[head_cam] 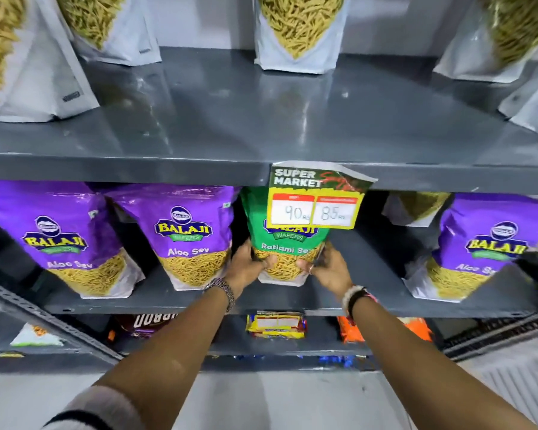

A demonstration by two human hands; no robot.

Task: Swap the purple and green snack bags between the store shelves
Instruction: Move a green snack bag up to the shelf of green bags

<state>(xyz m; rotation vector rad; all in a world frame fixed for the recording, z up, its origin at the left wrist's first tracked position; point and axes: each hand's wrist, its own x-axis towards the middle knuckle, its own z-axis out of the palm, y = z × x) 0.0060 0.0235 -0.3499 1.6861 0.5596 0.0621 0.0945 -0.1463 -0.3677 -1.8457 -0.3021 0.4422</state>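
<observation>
A price tag [317, 198] hanging from the upper shelf [199, 119] covers the top of the green bag [288, 243]. The bag stands upright on the grey middle shelf [370, 274], between purple bags [193, 237]. The left hand [246, 265] and right hand [330, 266] have fingers [272, 260] closed around its lower corners.

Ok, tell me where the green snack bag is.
Head view: the green snack bag stands mid-shelf behind the price tag, right of a purple Aloo Sev bag, held by the left hand and right hand.
</observation>
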